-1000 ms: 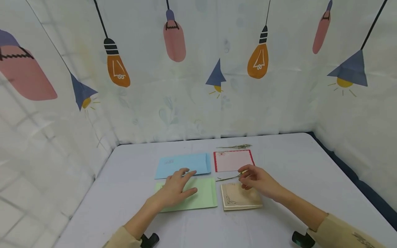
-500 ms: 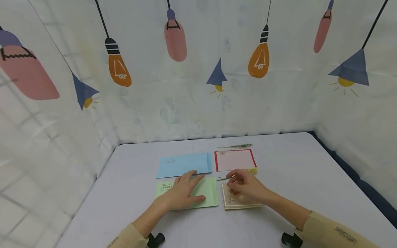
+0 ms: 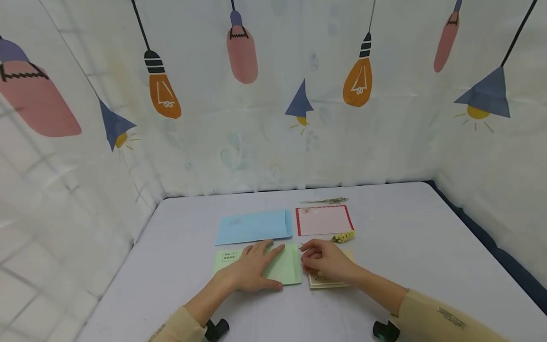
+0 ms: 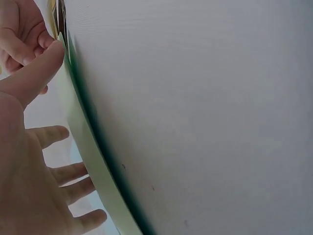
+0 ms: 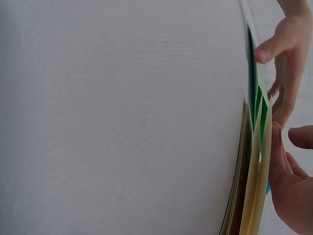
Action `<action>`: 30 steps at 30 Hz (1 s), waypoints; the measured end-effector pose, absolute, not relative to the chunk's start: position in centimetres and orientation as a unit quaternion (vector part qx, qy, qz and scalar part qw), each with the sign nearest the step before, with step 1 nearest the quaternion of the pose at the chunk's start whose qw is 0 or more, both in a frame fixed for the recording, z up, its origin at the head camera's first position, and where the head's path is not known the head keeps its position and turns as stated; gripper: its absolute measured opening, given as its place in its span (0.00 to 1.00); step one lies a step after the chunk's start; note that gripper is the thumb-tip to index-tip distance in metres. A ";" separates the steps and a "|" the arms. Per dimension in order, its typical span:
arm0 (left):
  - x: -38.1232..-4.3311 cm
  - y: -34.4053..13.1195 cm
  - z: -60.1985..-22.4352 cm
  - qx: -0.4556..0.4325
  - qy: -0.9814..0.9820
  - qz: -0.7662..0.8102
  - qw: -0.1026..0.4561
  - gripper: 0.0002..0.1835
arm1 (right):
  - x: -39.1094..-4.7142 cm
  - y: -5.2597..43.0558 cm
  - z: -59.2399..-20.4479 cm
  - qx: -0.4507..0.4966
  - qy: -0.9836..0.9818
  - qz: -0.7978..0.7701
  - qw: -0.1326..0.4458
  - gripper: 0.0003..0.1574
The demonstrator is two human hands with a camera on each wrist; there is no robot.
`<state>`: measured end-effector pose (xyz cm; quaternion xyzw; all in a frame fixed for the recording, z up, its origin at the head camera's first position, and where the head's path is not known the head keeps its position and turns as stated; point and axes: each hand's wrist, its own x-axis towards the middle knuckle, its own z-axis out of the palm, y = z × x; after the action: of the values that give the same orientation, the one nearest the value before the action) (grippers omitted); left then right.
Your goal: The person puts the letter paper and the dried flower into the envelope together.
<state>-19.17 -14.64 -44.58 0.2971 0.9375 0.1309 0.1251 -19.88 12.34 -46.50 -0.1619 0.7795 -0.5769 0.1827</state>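
My left hand (image 3: 254,268) lies over the light green envelope (image 3: 287,266), fingers spread; in the left wrist view its thumb touches the envelope's edge. Beside the envelope's right end, my right hand (image 3: 326,260) is over a small stack of tan cards or a booklet (image 3: 329,283), which it partly covers. Its fingers are loosely bent, and no held thing shows. In the right wrist view the right thumb stands apart from the fingers (image 5: 278,142). A sprig of yellow flowers (image 3: 343,236) lies just behind the right hand, its stem mostly hidden.
A blue envelope (image 3: 254,227) lies behind the green one. To its right is a pale card with a red border (image 3: 324,220), and behind that a dried grass sprig (image 3: 331,201). All rest on a white table (image 3: 171,256) before a patterned cloth wall (image 3: 265,152).
My right hand has moved left and toward me, from the yellow flowers to the tan stack's left side, uncovering the flowers. My left hand has shifted slightly right over the green envelope.
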 end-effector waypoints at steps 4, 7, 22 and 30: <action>-19.3 -14.5 -44.5 0.298 0.939 0.116 0.124 0.54 | -20.3 11.9 -46.6 -0.171 0.773 -0.580 0.193 0.20; -19.4 -14.5 -44.6 0.298 0.940 0.107 0.124 0.56 | -20.4 11.6 -46.6 -0.176 0.767 -0.582 0.206 0.20; -19.7 -14.2 -44.5 0.308 0.937 0.110 0.125 0.54 | -21.0 10.8 -46.9 -0.162 0.740 -0.604 0.246 0.22; -19.8 -14.4 -44.4 0.313 0.934 0.120 0.124 0.53 | -21.2 10.1 -47.2 -0.152 0.728 -0.617 0.259 0.19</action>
<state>-19.75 -14.35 -44.37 0.3126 0.9341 0.1196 0.1239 -21.17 10.06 -47.19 -0.1517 0.7279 -0.6167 0.2586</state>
